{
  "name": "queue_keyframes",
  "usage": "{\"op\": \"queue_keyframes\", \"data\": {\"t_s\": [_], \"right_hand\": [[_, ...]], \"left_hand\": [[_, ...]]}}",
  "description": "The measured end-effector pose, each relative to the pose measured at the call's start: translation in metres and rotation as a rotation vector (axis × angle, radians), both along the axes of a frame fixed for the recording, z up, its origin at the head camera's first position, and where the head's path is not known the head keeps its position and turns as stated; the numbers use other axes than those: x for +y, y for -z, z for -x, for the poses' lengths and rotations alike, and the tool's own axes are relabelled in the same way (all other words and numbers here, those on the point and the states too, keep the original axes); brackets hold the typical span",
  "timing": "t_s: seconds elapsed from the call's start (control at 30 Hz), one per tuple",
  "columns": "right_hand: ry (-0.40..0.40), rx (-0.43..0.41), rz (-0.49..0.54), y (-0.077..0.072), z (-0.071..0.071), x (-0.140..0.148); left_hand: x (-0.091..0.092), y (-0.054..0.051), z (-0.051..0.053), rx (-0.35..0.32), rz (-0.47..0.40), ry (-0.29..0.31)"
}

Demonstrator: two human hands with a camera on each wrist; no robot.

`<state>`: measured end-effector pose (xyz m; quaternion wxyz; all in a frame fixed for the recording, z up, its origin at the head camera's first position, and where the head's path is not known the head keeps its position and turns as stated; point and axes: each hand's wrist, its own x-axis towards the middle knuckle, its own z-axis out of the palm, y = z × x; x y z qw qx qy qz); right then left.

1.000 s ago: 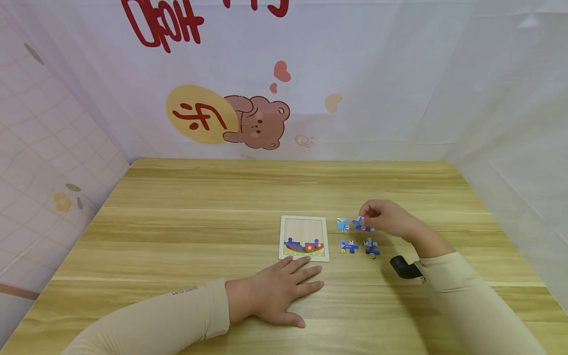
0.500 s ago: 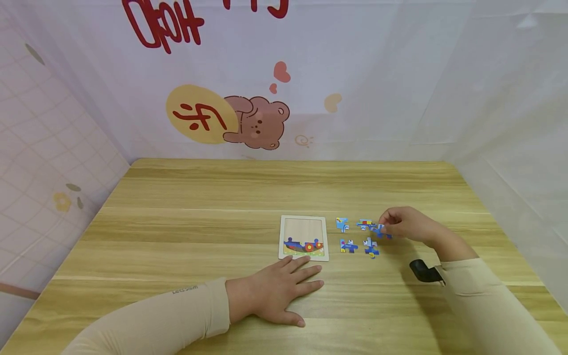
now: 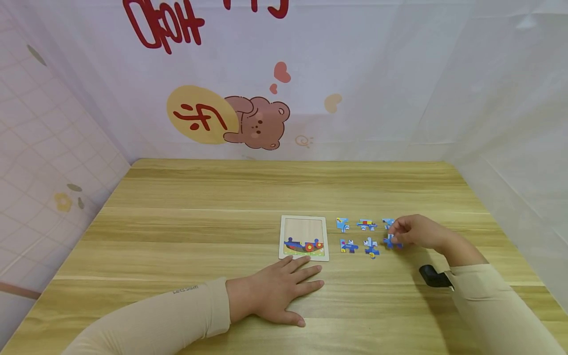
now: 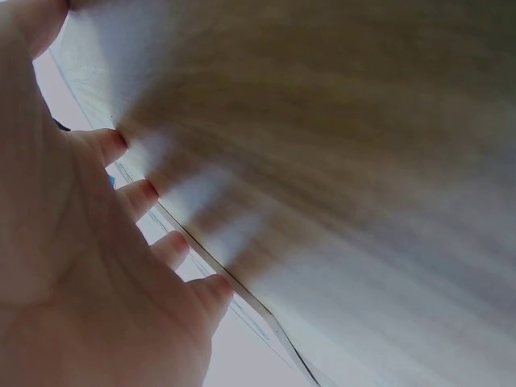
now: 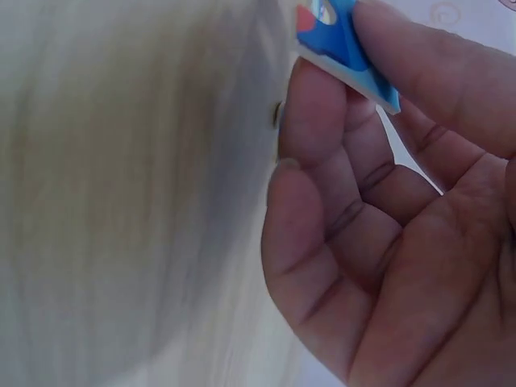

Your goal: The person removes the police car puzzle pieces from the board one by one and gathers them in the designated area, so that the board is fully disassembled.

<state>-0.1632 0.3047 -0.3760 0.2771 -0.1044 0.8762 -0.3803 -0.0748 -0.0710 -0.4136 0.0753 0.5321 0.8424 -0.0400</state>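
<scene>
My right hand (image 3: 419, 231) pinches a blue jigsaw puzzle piece (image 5: 347, 44) between thumb and fingers, low over the table at the right end of the loose pieces. Part of that piece is hidden by the fingers. My left hand (image 3: 284, 291) lies palm down with fingers spread, its fingertips at the near edge of the puzzle tray (image 3: 282, 231). In the left wrist view the fingertips (image 4: 211, 289) meet the tray's rim. The tray's lower part holds joined pieces (image 3: 306, 249) in blue, red and green; bare wood shows above them.
Several loose pieces lie in two rows right of the tray, among them a light blue one (image 3: 342, 225), one with red and yellow (image 3: 367, 224) and a blue one (image 3: 372, 247). A printed cloth (image 3: 372, 84) hangs behind the wooden table (image 3: 199, 192).
My right hand has carried its piece rightward, then nearer to me. Another light blue piece now shows at the upper right, beyond the hand. The left hand stays put.
</scene>
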Motion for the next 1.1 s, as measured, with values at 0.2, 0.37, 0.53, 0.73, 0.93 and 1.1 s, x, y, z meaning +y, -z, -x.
{"op": "queue_keyframes", "data": {"t_s": [0.2,0.37,0.53,0.73,0.93,1.1], "right_hand": [[-0.022,-0.039,0.02,0.003,-0.001,0.004],[-0.04,-0.051,0.026,0.005,-0.001,0.007],[-0.052,-0.051,0.041,0.008,-0.001,0.009],[-0.046,-0.04,0.026,0.009,-0.001,0.007],[-0.035,0.002,-0.019,0.01,-0.002,0.005],[-0.027,0.007,-0.025,0.013,-0.001,0.005]], "left_hand": [[0.0,-0.001,0.0,0.004,0.001,-0.001],[0.001,-0.002,0.0,-0.008,0.009,-0.005],[0.0,-0.002,0.0,-0.004,0.012,-0.002],[0.0,-0.001,0.0,-0.007,0.011,-0.004],[0.001,-0.002,0.0,-0.018,0.014,-0.007],[0.001,-0.002,0.0,-0.024,0.017,-0.011]]}}
